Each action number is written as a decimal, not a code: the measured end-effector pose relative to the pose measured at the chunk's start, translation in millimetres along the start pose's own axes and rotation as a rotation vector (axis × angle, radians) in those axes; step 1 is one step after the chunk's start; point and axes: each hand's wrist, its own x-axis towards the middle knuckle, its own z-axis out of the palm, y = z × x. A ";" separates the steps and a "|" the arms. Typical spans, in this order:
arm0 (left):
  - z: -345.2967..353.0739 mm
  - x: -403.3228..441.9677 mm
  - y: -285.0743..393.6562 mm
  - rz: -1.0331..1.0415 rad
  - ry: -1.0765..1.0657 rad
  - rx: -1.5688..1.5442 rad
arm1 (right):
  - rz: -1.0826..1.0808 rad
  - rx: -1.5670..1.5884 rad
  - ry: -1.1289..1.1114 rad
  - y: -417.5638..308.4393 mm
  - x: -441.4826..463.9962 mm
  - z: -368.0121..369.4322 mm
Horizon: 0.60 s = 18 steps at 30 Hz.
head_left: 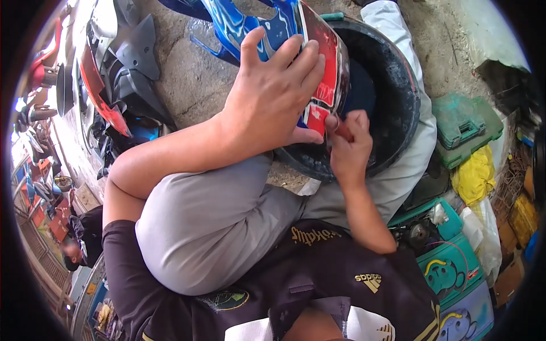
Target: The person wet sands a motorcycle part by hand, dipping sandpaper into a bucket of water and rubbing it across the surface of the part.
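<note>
A glossy blue and white plastic fairing panel (277,35) with red sticker areas along its side is held over the rim of a round black tub (410,94). My left hand (278,85) grips it, fingers spread across the top and thumb on the near red end. At the panel's right edge, close to that thumb, is my right hand (352,142), its fingers curled closed. Something reddish shows between the right fingers, too small to name. The tub's inside is dark, and the panel hides part of it.
Black and red plastic body parts (136,91) lie on the concrete at left. To the right are a green case (463,131), a yellow bag (476,173) and an open teal toolbox (449,219). Another person (88,236) is at the far left.
</note>
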 end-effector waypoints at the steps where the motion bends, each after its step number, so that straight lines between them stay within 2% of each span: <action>1: 0.8 1.3 -0.7 -0.001 0.013 0.001 | -0.094 -0.038 0.017 2.4 4.4 1.0; 4: 1.8 -2.1 0.6 0.000 0.026 -0.007 | -0.292 -0.139 0.022 -11.0 27.0 4.9; 7: 1.9 -2.5 0.6 0.009 0.029 -0.008 | -0.297 -0.166 0.045 -13.6 23.9 6.9; 11: -0.4 0.2 1.7 -0.001 0.003 0.015 | -0.085 0.029 0.030 10.3 -7.5 7.7; 12: 0.7 -0.1 3.9 0.003 0.005 0.019 | -0.214 -0.022 0.028 13.8 3.5 6.0; 15: 2.0 -3.5 6.7 0.007 -0.002 0.048 | -0.081 0.008 -0.049 -9.0 36.3 6.2; 18: -1.4 1.0 6.8 0.035 -0.039 0.120 | 0.014 0.115 -0.023 13.1 4.6 5.5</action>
